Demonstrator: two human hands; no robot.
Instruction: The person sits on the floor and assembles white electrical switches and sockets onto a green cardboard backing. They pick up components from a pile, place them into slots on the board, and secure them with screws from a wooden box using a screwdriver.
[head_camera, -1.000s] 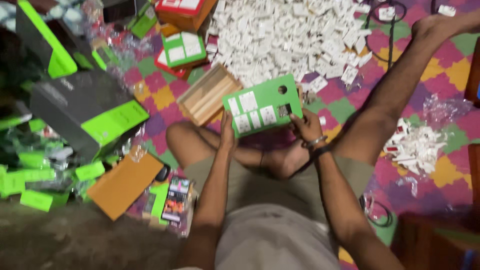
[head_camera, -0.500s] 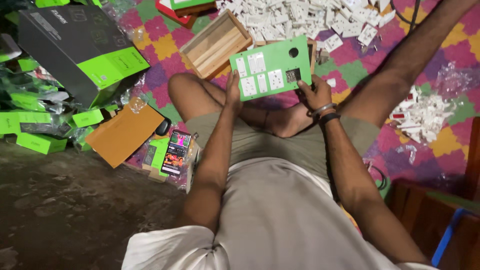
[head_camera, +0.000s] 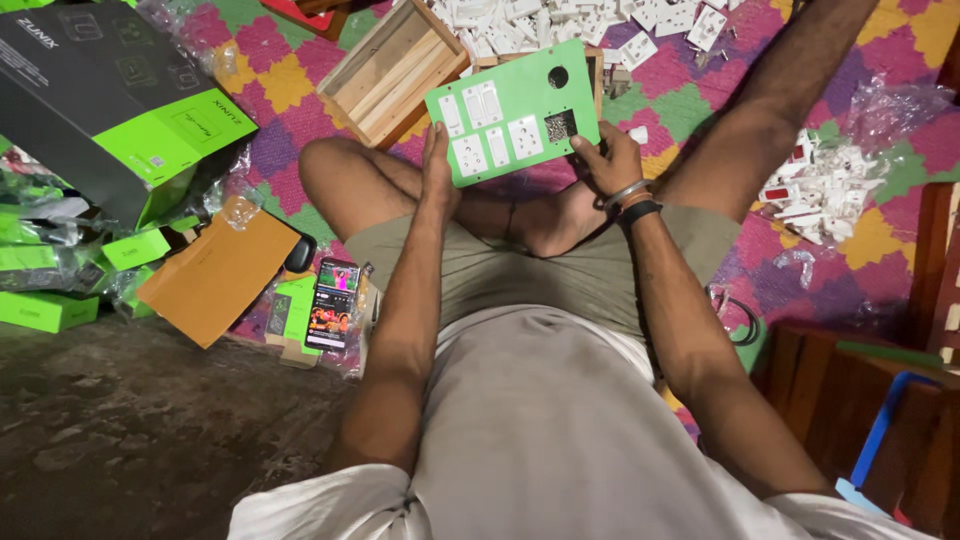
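Green switch panel (head_camera: 515, 112), fitted with white switches and sockets, held face-up over the lap, left hand (head_camera: 437, 170) clasping its lower-left edge, right hand (head_camera: 605, 160) gripping its lower-right corner for steadiness.

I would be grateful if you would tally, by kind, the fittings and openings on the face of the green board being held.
On the green board:
White switch and socket fittings: 5
Round hole: 1
Square opening: 1
Total: 7
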